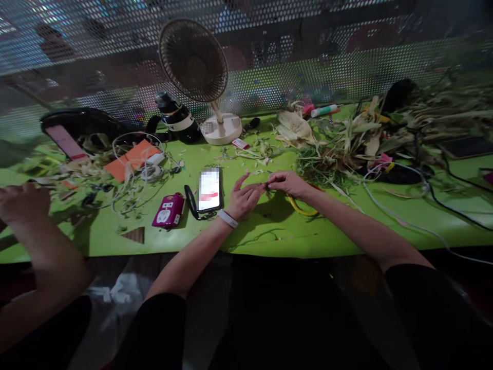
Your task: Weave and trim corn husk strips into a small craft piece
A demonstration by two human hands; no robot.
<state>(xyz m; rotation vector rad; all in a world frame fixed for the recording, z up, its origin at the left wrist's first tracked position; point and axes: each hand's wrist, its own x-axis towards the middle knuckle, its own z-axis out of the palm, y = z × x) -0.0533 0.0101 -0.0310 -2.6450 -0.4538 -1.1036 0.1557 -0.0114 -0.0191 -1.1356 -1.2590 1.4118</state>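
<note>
From the head camera I look down on a green counter (269,241) strewn with dried leaf scraps. My left hand (244,198) and right hand (287,184) meet just right of the phone (210,190), which lies face up with its screen lit. Between the two sets of fingertips sits a small dark strip of leaf (266,186); the thumb and forefinger of each hand look pinched together on it, the left from the phone's side, the right from the far side, while the left hand's other fingers (242,181) spread upward. The piece is too small for me to tell more about it. A white wristband (228,219) circles my left wrist.

Under my right wrist, right of the phone, lies a yellow ring (302,209). Left of the phone sits a small magenta box (168,210). Beyond the phone stands a little fan (196,64), and far right of it a heap of husks (346,139). Far left of the phone, another person's hand (21,203) rests on the counter.
</note>
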